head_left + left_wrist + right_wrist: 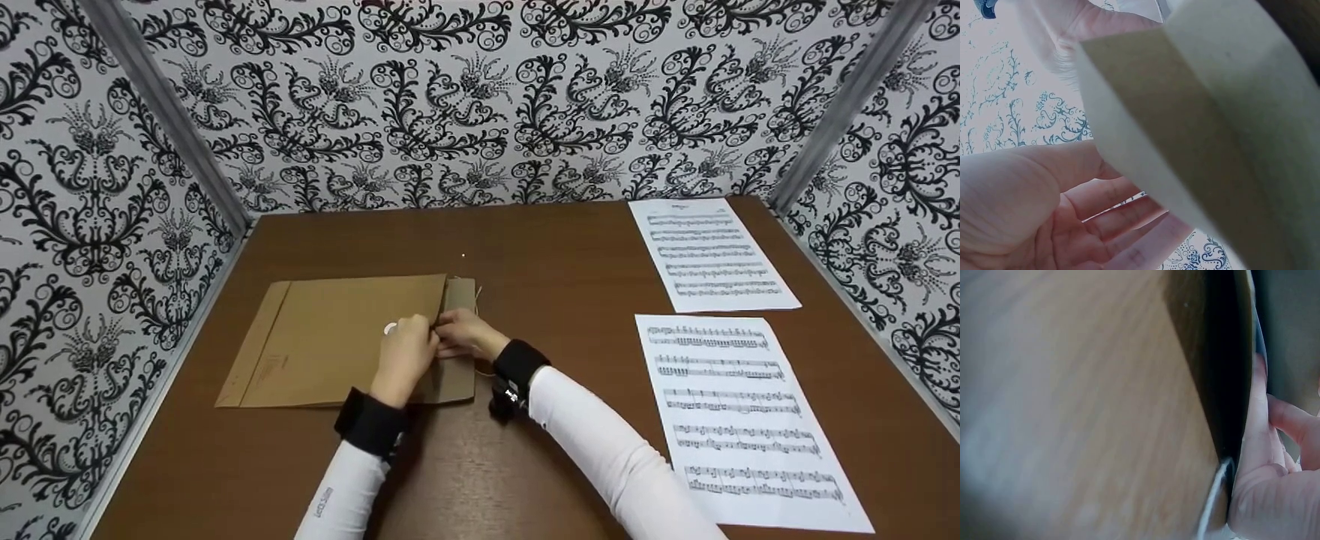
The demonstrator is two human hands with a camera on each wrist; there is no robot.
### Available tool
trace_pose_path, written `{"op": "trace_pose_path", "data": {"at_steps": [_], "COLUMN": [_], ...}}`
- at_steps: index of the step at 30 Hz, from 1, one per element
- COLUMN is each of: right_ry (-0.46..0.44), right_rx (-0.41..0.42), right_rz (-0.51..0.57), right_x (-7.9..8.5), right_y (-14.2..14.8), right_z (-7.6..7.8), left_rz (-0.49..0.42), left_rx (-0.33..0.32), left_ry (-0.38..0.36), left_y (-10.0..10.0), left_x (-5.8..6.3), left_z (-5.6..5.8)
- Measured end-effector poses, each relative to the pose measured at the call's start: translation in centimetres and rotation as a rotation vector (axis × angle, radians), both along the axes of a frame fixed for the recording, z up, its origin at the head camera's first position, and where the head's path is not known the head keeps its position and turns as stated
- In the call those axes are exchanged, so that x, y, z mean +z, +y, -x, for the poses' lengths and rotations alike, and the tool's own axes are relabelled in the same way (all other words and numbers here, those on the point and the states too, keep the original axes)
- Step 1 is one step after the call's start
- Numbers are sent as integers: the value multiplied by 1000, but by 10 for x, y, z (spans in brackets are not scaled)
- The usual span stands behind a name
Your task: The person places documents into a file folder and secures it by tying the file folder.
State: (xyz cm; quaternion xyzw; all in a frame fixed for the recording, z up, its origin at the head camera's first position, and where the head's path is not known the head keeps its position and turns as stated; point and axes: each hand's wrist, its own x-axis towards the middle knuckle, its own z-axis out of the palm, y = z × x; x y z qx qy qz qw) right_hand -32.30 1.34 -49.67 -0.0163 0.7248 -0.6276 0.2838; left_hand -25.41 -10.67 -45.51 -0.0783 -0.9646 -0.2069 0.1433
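A brown kraft paper envelope (330,330) lies flat on the left part of the table, its open side and flap (459,384) to the right. My left hand (409,346) grips the edge of the envelope's mouth, beside a white round button (390,328). The right hand (465,334) pinches the paper at the mouth, over the flap, close to the left fingertips. In the left wrist view, the folded paper edge (1157,112) crosses in front of the left fingers. A pale string (1213,500) hangs by the right hand in the right wrist view.
Two printed music sheets lie on the right of the brown table (555,255): one at the back (712,255), one nearer the front (750,420). Black-and-white patterned walls (480,97) stand at the back and both sides.
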Motion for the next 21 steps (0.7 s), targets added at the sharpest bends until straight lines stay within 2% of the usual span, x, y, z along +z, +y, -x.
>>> {"op": "trace_pose_path", "data": {"at_steps": [9,17,21], "right_ry": [34,120,158], "right_rx": [11,9,15], "right_rz": [49,-29,-54], "right_x": [3,13,17], "right_y": [7,21,30], "right_z": [-2,-5,-8], "left_rz": [4,16,19], "left_rx": [7,25,28], "left_ry": [-7,-79,-79], "left_y": [0,1,0], "left_x": [1,1,-1], "left_z": [1,5,5]}}
